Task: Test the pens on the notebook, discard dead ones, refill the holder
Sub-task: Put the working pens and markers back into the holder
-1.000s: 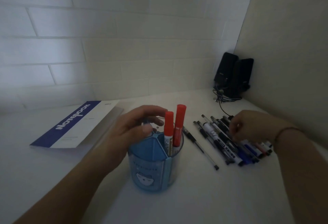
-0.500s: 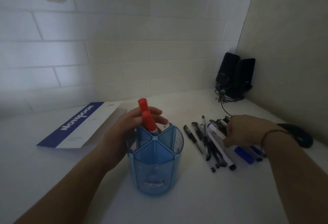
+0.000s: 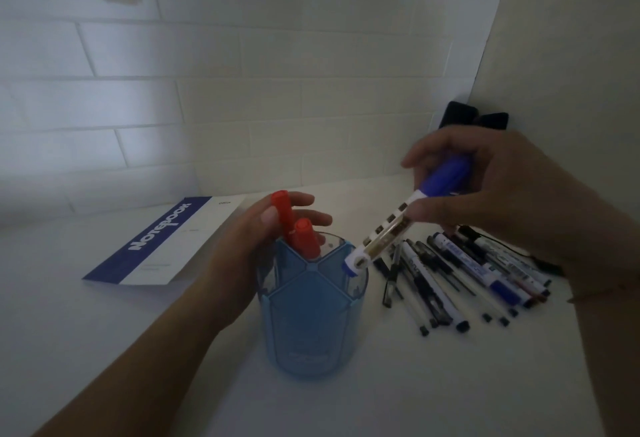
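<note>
A translucent blue pen holder point(image 3: 311, 318) with several compartments stands at the centre of the white desk. Two red markers point(image 3: 298, 228) lean in its back compartment. My left hand point(image 3: 249, 249) wraps around the holder's back left rim, fingers beside the red markers. My right hand point(image 3: 491, 187) grips a blue-capped white marker point(image 3: 398, 225) by its cap end. The marker slants down, its lower tip at the holder's right rim. A closed blue and white notebook point(image 3: 169, 242) lies to the left.
A heap of several black and blue pens point(image 3: 460, 280) lies on the desk right of the holder. Two black speakers point(image 3: 460, 114) stand in the back right corner. A tiled wall runs behind; a plain wall closes the right side.
My right hand has lifted the blue-capped marker out of the heap and carried it left to the holder's rim. My left hand stays on the holder.
</note>
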